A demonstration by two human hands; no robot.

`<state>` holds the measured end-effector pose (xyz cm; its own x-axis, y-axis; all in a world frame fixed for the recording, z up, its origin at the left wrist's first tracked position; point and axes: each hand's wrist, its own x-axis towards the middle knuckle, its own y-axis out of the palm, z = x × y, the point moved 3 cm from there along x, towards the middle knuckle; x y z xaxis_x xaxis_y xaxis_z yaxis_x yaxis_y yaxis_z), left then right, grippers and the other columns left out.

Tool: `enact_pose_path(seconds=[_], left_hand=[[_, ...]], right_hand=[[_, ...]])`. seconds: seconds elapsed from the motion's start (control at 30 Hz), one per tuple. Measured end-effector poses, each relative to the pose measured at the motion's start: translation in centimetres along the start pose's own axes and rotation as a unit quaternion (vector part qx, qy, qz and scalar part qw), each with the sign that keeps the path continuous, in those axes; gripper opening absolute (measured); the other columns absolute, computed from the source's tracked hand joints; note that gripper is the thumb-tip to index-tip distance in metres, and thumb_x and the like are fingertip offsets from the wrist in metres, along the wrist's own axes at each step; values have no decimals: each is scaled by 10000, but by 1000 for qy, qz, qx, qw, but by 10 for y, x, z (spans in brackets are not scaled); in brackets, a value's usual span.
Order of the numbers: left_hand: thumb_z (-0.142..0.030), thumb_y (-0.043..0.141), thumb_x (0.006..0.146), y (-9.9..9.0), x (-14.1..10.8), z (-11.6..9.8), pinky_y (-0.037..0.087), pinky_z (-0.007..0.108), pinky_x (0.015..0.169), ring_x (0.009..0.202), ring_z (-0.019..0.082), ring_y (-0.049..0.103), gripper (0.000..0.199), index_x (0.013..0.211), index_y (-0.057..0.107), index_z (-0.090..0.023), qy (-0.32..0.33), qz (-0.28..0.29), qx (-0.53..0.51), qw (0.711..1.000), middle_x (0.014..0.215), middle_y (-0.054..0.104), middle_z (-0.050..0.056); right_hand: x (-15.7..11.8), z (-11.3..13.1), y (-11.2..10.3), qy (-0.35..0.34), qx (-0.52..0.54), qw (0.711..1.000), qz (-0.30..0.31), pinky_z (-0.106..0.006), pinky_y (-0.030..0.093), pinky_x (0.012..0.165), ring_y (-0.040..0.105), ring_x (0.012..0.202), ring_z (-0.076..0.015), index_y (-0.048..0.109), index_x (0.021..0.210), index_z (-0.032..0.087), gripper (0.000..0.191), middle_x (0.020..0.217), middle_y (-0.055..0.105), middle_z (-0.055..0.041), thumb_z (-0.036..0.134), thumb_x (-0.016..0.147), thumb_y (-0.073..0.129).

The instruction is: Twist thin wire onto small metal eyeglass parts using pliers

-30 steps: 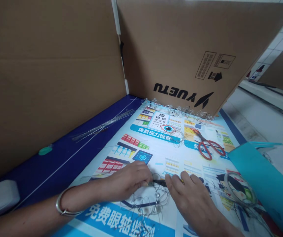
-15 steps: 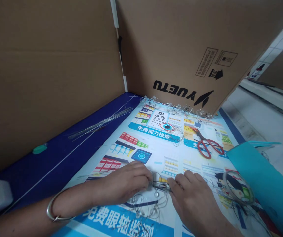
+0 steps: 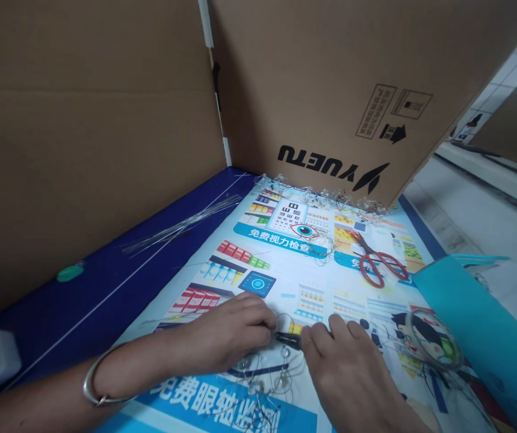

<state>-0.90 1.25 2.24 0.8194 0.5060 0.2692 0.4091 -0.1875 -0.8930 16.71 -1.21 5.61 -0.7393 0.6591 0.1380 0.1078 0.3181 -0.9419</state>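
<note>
My left hand (image 3: 231,328) lies on a printed poster mat (image 3: 285,264), its fingertips pinching a small black-handled tool (image 3: 287,340). My right hand (image 3: 342,367) is just right of that tool, its thumb close to the tool's end and its fingers curved over the mat. Below both hands lies a tangle of thin wire with small clear beads (image 3: 265,376). A metal bangle (image 3: 98,385) circles my left wrist. Red-handled scissors (image 3: 378,267) lie farther up the mat, beyond my right hand.
Cardboard panels (image 3: 105,120) stand behind and left of the mat, above a dark blue cloth (image 3: 118,282) holding straight wires (image 3: 181,225). Small wire pieces (image 3: 316,195) line the mat's far edge. A teal bag (image 3: 470,331) and a wire hoop (image 3: 434,340) lie right.
The tool's metal part showed between my hands half a second ago; only its dark part shows now. My right hand has shifted slightly, and the whole view has tilted a little.
</note>
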Motion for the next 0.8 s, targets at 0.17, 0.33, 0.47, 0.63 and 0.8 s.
enact_pose_path(seconds=[0.17,0.33,0.47,0.63,0.8], left_hand=[[-60,480,794,-1,1,0,376,320,796,888,175,495,145,820,547,-186,2,5,11,1000,981,577,28],[-65,496,790,-1,0,1,386,329,797,885,178,501,152,834,555,-199,14,-1,11,1000,975,579,35],[-68,494,803,-1,1,0,378,334,804,884,176,508,162,878,556,-198,-1,8,-4,1000,967,590,28],[-92,474,838,-4,2,-2,379,325,810,877,172,517,195,968,569,-202,-10,3,-25,1000,946,606,31],[-107,474,852,-3,0,-2,392,319,799,860,169,527,202,971,594,-216,3,-18,-26,1000,942,612,37]], right_hand=[[5,5,-9,-5,-3,999,47,-316,246,502,424,616,-188,566,722,168,94,663,515,-51,116,645,577],[7,8,-10,-7,5,997,78,-310,260,481,441,618,-195,574,699,162,25,654,507,-61,141,687,568],[6,10,-10,-10,9,997,82,-302,260,468,447,609,-194,586,705,156,16,648,507,-62,152,693,577],[6,9,-11,-11,15,996,92,-299,257,455,453,599,-194,600,716,151,34,643,507,-62,139,690,582],[8,8,-10,-11,29,995,99,-295,259,452,462,602,-200,594,694,150,6,641,506,-64,149,692,588]])
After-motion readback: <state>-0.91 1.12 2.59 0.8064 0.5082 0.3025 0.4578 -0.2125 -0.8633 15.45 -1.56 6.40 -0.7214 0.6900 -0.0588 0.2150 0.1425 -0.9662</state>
